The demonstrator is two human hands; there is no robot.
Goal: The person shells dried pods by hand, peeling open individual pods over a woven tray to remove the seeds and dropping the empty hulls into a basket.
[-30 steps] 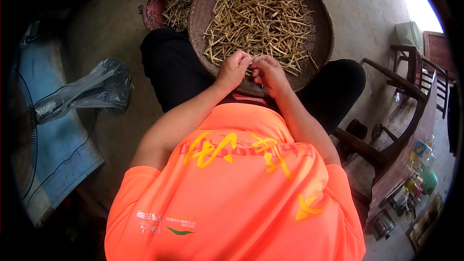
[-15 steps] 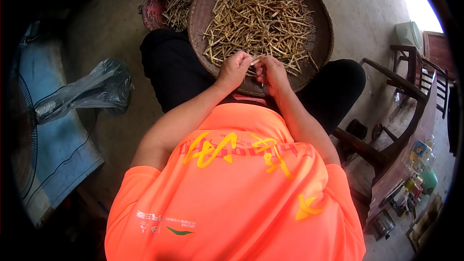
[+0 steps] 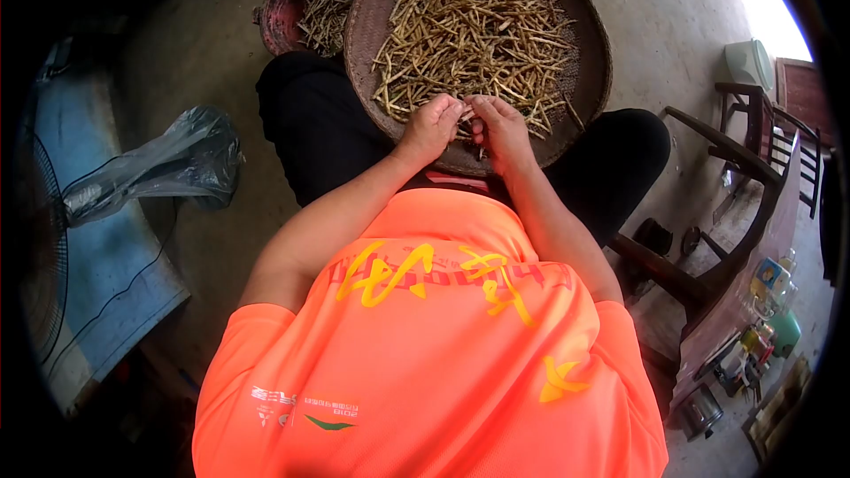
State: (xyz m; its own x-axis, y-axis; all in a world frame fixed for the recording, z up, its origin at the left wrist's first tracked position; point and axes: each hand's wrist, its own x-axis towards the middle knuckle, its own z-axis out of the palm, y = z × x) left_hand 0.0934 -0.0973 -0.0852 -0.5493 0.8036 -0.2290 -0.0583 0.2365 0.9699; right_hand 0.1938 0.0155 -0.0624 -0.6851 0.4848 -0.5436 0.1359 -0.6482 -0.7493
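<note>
A wide round woven basket rests across my lap, heaped with long, thin, tan-brown dried bean pods. Over its near edge my left hand and my right hand come together, fingertips almost touching. Both are closed in a pinch on a small pale bean pod held between them. Fingers cover most of that pod. Below the right hand's curled fingers pokes a short thin end, too small to name.
Beyond my left knee stands a reddish bucket holding thinner dry pieces. A fan and plastic bag are by a blue board at left. Wooden chairs and a table with bottles stand at right.
My fingertips have drawn slightly closer together, and less of the pale pod shows between them. The basket, bucket and surroundings look the same.
</note>
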